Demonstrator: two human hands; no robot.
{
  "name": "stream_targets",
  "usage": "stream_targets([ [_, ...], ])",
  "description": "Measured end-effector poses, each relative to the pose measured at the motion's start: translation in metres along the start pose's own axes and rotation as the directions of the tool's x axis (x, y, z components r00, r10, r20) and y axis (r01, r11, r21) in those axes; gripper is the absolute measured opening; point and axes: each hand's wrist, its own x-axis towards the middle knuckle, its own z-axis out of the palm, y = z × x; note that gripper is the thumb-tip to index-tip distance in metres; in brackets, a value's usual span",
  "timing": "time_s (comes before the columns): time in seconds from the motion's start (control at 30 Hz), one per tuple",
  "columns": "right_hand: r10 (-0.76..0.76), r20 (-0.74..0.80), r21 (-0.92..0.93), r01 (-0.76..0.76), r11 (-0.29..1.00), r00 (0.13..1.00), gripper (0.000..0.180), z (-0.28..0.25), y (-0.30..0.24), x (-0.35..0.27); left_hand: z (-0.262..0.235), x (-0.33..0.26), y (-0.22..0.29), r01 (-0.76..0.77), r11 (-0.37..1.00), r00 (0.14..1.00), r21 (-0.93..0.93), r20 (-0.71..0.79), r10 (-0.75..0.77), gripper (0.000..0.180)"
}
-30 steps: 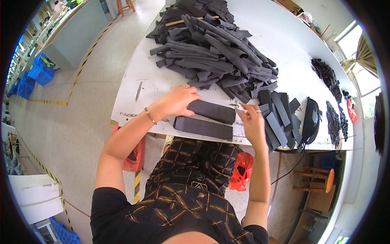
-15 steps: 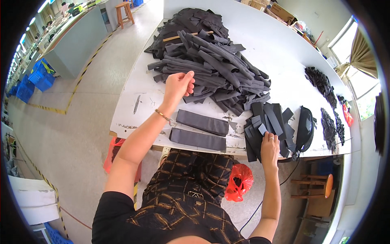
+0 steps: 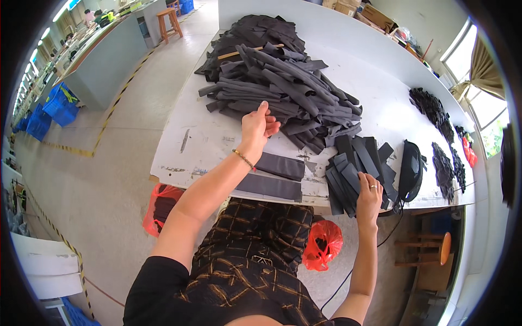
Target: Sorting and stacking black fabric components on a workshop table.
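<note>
A single wide fisheye view from the person's head looks steeply down, close over the white work counter [image 3: 206, 136], with its edges curving.

You have two flat dark strips [image 3: 274, 176] at the table's [image 3: 179, 146] near edge, two red bags [image 3: 323, 244] below it, two wooden stools [image 3: 168, 22] beyond, and perhaps four blue crates [image 3: 51, 111] left.

Big strip heap [image 3: 283, 81] far-centre on surface [image 3: 185, 136]; two flat pieces [image 3: 274, 175] near edge, small stack [image 3: 356, 165] to their right, pouch [image 3: 411, 169] further right.
</note>
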Motion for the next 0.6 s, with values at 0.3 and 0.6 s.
stream_targets([
  [0.3,0.173,-0.045,0.484,-0.130,0.866,0.984,0.024,-0.012,-0.040,0.007,-0.030,0.066,0.083,-0.709,-0.278,0.261,0.647,0.609,0.749,0.015],
  [0.6,-0.027,0.102,0.545,-0.033,0.838,0.994,0.039,-0.003,-0.077,0.012,-0.046,0.034,0.118,-0.673,-0.420,0.507,0.609,0.793,0.338,0.008],
])
